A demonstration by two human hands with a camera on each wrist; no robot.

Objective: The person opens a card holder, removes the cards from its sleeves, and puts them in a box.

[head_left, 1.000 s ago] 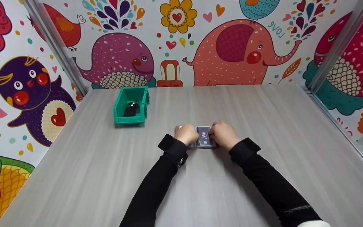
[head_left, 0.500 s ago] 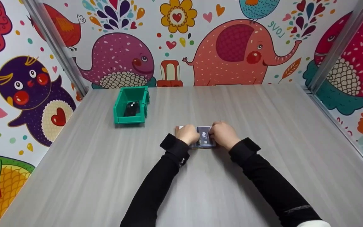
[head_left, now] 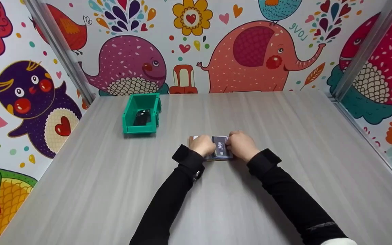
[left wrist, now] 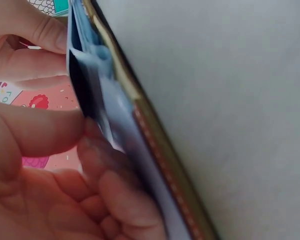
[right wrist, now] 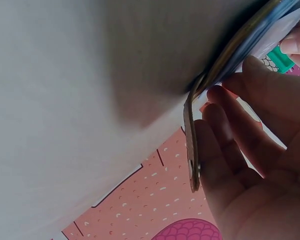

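A small brown-covered card holder (head_left: 209, 158) with stitched edges and clear plastic sleeves (left wrist: 97, 60) lies open on the table. On its right part shows a dark card (head_left: 220, 145) printed "Vip". My left hand (head_left: 202, 145) is at that card's left edge; in the left wrist view its thumb and fingertips pinch the dark card's edge beside the sleeves. Along the right side, my right hand (head_left: 242, 145) grips the holder's edge between thumb and curled fingers. In the right wrist view a brown flap (right wrist: 191, 145) of the holder stands out beside these fingers.
Toward the back left of the table (head_left: 114, 190) stands a green plastic bin (head_left: 140, 129) with black items (head_left: 143, 117) inside. Walls with cartoon animal prints (head_left: 250, 58) close off the back and both sides.
My left hand has shifted slightly to the right over the card holder, showing a little more of its left edge. The right hand and the bin stay in place.
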